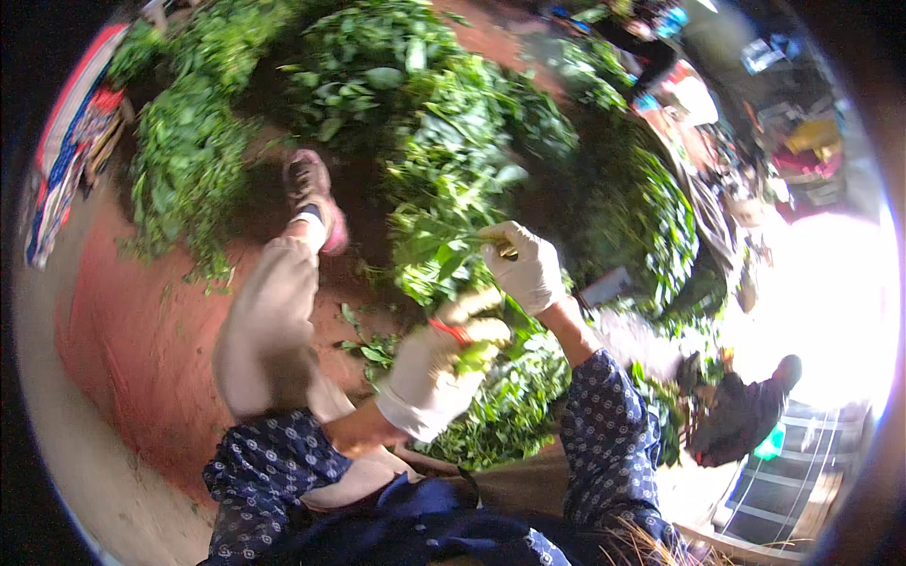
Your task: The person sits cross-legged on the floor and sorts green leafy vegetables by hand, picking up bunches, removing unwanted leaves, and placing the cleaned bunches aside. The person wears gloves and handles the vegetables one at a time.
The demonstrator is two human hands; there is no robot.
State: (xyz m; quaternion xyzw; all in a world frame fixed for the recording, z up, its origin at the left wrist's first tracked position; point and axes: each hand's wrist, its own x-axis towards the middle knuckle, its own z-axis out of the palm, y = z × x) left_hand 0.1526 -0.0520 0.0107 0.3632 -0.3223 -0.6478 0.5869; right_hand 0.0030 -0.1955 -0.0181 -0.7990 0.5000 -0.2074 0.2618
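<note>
My left hand [442,375], in a pale glove with yellowed fingertips, curls around some green stems [476,358]. A red band [451,331] crosses its fingers; whether it loops the fingers or the stems is hard to tell. Farther forward and to the right, my right hand [527,269], also gloved, pinches a leafy green sprig [453,255] between thumb and forefinger. Beneath and ahead of both hands lies a long heap of leafy greens [453,156]. Another pile of cut greens [506,424] sits close to my lap, partly covered by my left hand.
My outstretched leg [269,325] and shoe [311,198] lie on a reddish ground sheet [141,339]. More greens [187,163] are heaped at left and greens [651,219] at right. A person [743,410] is at right, beside bright light; another person [644,49] is at far right.
</note>
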